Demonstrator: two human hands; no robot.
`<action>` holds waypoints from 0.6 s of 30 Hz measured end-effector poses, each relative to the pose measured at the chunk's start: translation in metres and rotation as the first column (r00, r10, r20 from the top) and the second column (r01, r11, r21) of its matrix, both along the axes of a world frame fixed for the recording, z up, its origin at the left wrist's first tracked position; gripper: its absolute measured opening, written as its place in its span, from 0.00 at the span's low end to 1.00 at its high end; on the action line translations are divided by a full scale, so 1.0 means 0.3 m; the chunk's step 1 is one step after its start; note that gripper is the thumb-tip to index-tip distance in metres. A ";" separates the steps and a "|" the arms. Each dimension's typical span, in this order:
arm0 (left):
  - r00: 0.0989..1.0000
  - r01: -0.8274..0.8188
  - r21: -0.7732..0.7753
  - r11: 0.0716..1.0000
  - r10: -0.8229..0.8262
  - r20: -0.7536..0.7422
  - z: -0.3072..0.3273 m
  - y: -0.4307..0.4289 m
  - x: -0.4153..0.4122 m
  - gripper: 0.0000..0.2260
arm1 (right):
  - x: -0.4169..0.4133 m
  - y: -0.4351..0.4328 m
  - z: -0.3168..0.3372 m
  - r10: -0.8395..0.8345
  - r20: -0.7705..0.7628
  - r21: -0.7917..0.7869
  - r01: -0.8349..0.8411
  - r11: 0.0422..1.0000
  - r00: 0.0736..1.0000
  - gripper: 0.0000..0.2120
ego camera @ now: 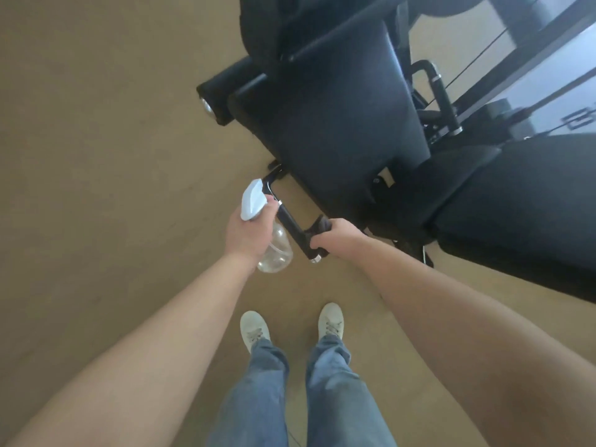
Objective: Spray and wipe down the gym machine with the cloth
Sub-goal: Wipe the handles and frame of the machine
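A black gym machine (338, 124) with padded seat and back fills the upper right. Its black handle bar (292, 225) sticks out toward me near the centre. My left hand (248, 233) holds a clear spray bottle (275, 253) with a white trigger head (253, 200), just left of the bar. My right hand (338, 237) grips a dark cloth (317, 230) wrapped around the lower end of the handle bar.
Tan floor (96, 156) spreads to the left and below. My feet in pale shoes (254, 329) and blue jeans stand at the bottom centre. A second black pad (516, 214) lies to the right, and a padded roller (219, 91) sticks out at the machine's left.
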State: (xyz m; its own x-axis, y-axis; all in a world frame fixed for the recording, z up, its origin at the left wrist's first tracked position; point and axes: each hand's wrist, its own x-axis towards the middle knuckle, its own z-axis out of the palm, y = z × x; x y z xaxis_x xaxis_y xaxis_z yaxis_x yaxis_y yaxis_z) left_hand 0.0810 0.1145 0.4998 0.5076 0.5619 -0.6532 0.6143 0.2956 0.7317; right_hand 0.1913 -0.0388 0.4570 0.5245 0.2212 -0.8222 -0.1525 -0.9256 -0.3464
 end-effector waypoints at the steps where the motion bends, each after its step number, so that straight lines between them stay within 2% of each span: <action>1: 0.999 0.036 -0.002 0.999 -0.036 0.012 0.049 -0.006 0.011 0.13 | 0.009 -0.010 0.046 -0.072 0.031 0.030 0.071 0.997 0.997 0.13; 4: 0.985 0.166 0.014 0.986 -0.167 0.048 0.144 -0.018 0.040 0.09 | 0.054 -0.016 0.148 -0.274 0.053 0.179 0.260 0.949 0.960 0.12; 9: 0.953 0.285 0.083 0.955 -0.292 0.084 0.332 -0.038 0.122 0.06 | 0.156 -0.020 0.382 -0.545 -0.015 0.333 0.518 0.788 0.838 0.12; 12: 0.925 0.357 0.095 0.929 -0.366 0.104 0.413 -0.060 0.189 0.06 | 0.214 -0.023 0.494 -0.630 -0.083 0.351 0.615 0.706 0.772 0.15; 16: 0.899 0.400 0.164 0.902 -0.421 0.119 0.498 -0.089 0.290 0.08 | 0.304 -0.027 0.607 -0.699 -0.233 0.412 0.720 0.559 0.676 0.10; 18: 0.902 0.386 0.192 0.902 -0.412 0.127 0.538 -0.103 0.345 0.08 | 0.348 -0.025 0.645 -0.720 -0.294 0.426 0.761 0.489 0.628 0.14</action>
